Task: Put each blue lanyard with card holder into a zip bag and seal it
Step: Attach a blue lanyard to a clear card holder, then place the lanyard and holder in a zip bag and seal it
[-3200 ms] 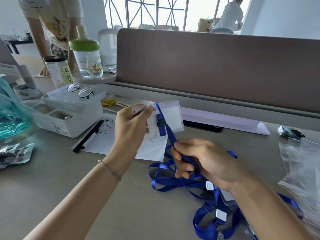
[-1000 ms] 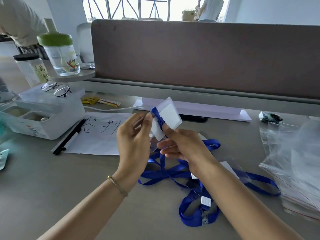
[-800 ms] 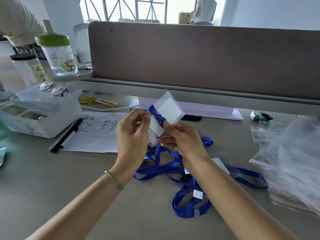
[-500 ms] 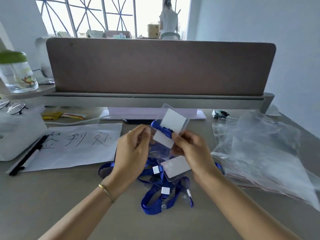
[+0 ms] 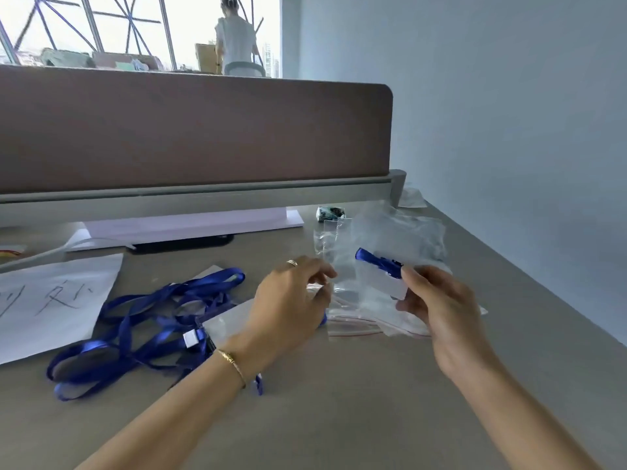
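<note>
My right hand (image 5: pixel 437 303) grips a clear card holder with a white card, its blue lanyard (image 5: pixel 380 274) wound round it, just above the stack of clear zip bags (image 5: pixel 397 232). My left hand (image 5: pixel 291 300), a ring on one finger, pinches the near-left edge of a zip bag (image 5: pixel 342 290) beside the holder. Left of my left wrist, several more blue lanyards with card holders (image 5: pixel 146 320) lie tangled on the grey desk (image 5: pixel 356 401).
A white sheet with handwriting (image 5: pixel 51 300) lies at the left. The brown desk divider (image 5: pixel 193 130) closes the back, with a pale folder (image 5: pixel 190 225) and a black bar (image 5: pixel 179 244) below it. A small wrapped item (image 5: pixel 330 212) sits behind the bags. The wall runs close along the right.
My right hand has carried the wound lanyard and holder to the right, over the zip bags. My left hand has let go of the holder and taken a bag's edge.
</note>
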